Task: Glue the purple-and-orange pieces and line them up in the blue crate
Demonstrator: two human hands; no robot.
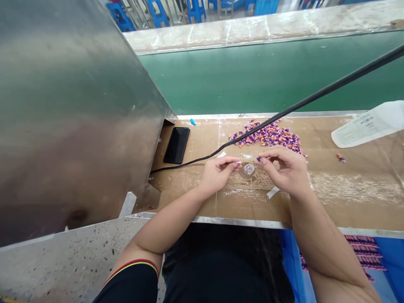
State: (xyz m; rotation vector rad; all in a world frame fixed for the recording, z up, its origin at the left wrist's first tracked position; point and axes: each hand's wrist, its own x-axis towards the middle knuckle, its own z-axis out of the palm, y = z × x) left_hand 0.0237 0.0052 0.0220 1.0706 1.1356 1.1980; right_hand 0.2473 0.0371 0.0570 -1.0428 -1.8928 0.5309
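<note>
My left hand (217, 173) pinches a tiny pale pink piece (239, 163) between thumb and forefinger, mostly hidden by the fingertips. Opposite it, my right hand (285, 170) is closed on a small purple piece (258, 159) at its fingertips. Between the hands sits a small round clear dish (248, 169) with something whitish and shiny in it, on a wet-looking patch of cardboard. Just beyond my right hand lies a heap of small purple, orange and pink pieces (274, 135). One loose purple-and-orange piece (341, 158) lies apart on the right.
A black cable (303, 101) crosses over the cardboard-covered bench (189, 189). At left are a black phone (177, 145), a blue cap (192, 122) and a metal panel (78, 118). A white plastic container (369, 125) lies at right. Behind runs a green belt (252, 80). Below right is a blue bin (292, 265).
</note>
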